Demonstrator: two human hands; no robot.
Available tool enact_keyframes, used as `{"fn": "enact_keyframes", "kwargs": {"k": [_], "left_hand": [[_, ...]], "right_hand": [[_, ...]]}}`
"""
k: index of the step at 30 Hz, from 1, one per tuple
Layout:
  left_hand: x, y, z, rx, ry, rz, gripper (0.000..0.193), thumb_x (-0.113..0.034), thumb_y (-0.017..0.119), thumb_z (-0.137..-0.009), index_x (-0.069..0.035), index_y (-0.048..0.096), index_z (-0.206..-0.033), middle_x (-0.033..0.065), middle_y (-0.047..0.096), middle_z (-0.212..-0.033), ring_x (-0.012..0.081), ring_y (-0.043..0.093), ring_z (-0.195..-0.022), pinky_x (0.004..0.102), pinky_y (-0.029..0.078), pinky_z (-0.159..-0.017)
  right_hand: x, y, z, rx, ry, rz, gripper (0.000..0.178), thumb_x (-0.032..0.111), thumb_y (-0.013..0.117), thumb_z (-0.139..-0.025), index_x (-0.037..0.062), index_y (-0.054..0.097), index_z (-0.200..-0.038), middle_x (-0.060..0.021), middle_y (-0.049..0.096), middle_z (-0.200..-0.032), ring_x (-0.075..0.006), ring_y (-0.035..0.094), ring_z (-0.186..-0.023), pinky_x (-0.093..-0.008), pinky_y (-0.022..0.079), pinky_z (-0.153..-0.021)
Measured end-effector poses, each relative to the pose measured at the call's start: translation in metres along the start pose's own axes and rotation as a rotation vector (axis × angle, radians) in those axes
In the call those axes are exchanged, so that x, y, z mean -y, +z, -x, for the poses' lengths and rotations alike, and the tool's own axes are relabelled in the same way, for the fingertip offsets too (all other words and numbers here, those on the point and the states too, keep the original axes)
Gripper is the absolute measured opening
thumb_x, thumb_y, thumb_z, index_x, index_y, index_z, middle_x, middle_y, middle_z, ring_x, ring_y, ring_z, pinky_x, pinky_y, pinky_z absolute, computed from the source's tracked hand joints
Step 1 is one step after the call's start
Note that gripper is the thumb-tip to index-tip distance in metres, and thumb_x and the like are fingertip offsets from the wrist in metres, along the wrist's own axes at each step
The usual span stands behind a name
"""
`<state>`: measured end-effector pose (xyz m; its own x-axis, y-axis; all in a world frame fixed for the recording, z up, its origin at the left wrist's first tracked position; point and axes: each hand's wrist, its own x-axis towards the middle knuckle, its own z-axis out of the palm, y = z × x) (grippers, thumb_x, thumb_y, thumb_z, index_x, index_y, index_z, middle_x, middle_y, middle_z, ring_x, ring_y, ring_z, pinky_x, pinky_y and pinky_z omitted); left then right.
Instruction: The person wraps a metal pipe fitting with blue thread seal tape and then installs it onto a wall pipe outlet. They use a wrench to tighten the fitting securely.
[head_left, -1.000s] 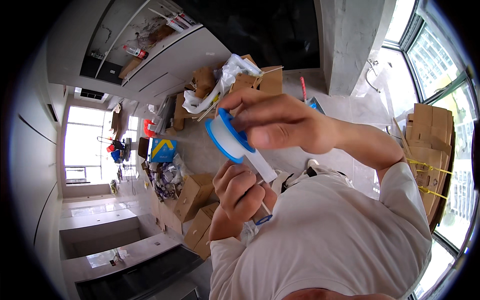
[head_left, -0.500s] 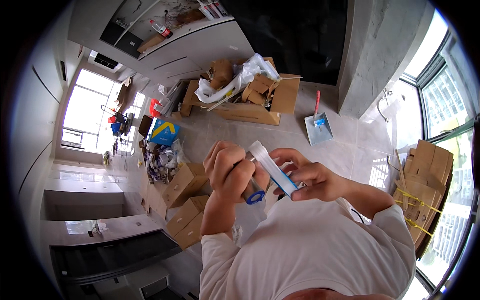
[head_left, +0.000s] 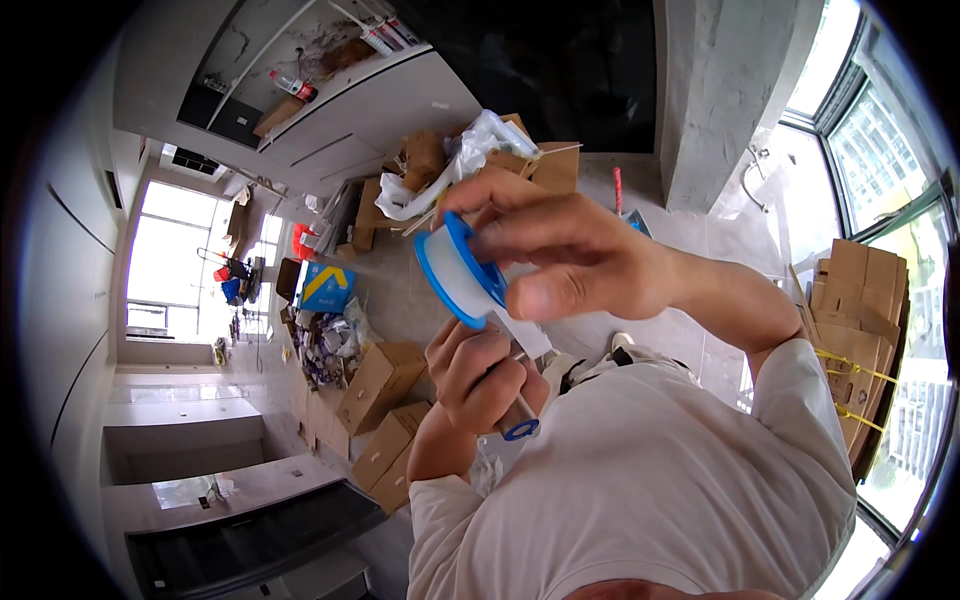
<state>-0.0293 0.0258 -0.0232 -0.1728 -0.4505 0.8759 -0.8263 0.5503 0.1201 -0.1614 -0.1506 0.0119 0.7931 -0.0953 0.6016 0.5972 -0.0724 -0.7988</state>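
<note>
My right hand [head_left: 600, 255] is raised in front of me with its fingers on a spool of white thread seal tape [head_left: 454, 278] that has blue flanges. A white strip of tape [head_left: 527, 335] runs from beside the spool down toward the other hand. Lower and a little to the left, my left hand [head_left: 475, 370] is closed around a metal tube-shaped fitting [head_left: 517, 418]. The fitting's near end carries a blue ring, while its upper end is hidden behind the fingers and the tape.
An open cardboard box [head_left: 555, 170] full of packing scraps stands ahead. Closed cartons [head_left: 380, 385] and a blue box [head_left: 327, 290] sit to the left. Flattened cardboard [head_left: 860, 330] leans by the right window. A red-handled dustpan [head_left: 618, 190] is partly hidden behind my right hand.
My right hand has swung up and left with the spool, over my left hand, and a strip of tape now shows. My left hand has moved slightly down and right, still gripping the fitting.
</note>
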Motion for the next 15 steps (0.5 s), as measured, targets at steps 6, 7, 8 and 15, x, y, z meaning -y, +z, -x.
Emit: {"fn": "enact_keyframes", "kwargs": {"k": [6, 7, 8, 15], "left_hand": [[-0.016, -0.014, -0.011, 0.095, -0.021, 0.026, 0.033, 0.005, 0.072, -0.073, -0.009, 0.049, -0.092, 0.0074, 0.048, -0.094, 0.0271, 0.056, -0.069, 0.0399, 0.050, -0.059], [-0.019, -0.020, -0.010, 0.142, -0.051, 0.011, 0.038, 0.006, 0.074, -0.077, -0.011, 0.048, -0.097, 0.0071, 0.047, -0.100, 0.0286, 0.057, -0.073, 0.0406, 0.050, -0.061], [-0.017, -0.019, -0.010, 0.068, -0.018, -0.007, 0.033, 0.005, 0.072, -0.073, -0.009, 0.049, -0.092, 0.0075, 0.048, -0.094, 0.0272, 0.056, -0.069, 0.0397, 0.049, -0.058], [0.015, -0.022, -0.013, -0.087, -0.022, -0.180, 0.023, -0.001, 0.070, -0.067, -0.006, 0.054, -0.082, 0.0096, 0.053, -0.084, 0.0254, 0.053, -0.059, 0.0361, 0.046, -0.053]], "right_hand": [[-0.037, 0.000, 0.003, -0.057, 0.260, -0.143, 0.030, -0.003, 0.063, -0.097, -0.0071, 0.069, -0.125, -0.0126, 0.040, -0.159, -0.0236, 0.050, -0.139, -0.0365, 0.043, -0.113], [-0.042, 0.007, 0.007, -0.052, 0.294, -0.158, 0.033, -0.007, 0.064, -0.094, -0.0061, 0.070, -0.126, -0.0124, 0.040, -0.158, -0.0236, 0.050, -0.139, -0.0362, 0.045, -0.112], [-0.048, 0.013, 0.013, -0.049, 0.329, -0.171, 0.036, -0.012, 0.065, -0.091, -0.0051, 0.071, -0.126, -0.0123, 0.040, -0.158, -0.0236, 0.051, -0.138, -0.0358, 0.046, -0.111], [-0.054, 0.047, 0.074, -0.025, 0.389, -0.145, 0.024, 0.007, 0.083, -0.090, 0.0038, 0.079, -0.114, -0.0128, 0.042, -0.159, -0.0271, 0.046, -0.142, -0.0411, 0.040, -0.113]]}}
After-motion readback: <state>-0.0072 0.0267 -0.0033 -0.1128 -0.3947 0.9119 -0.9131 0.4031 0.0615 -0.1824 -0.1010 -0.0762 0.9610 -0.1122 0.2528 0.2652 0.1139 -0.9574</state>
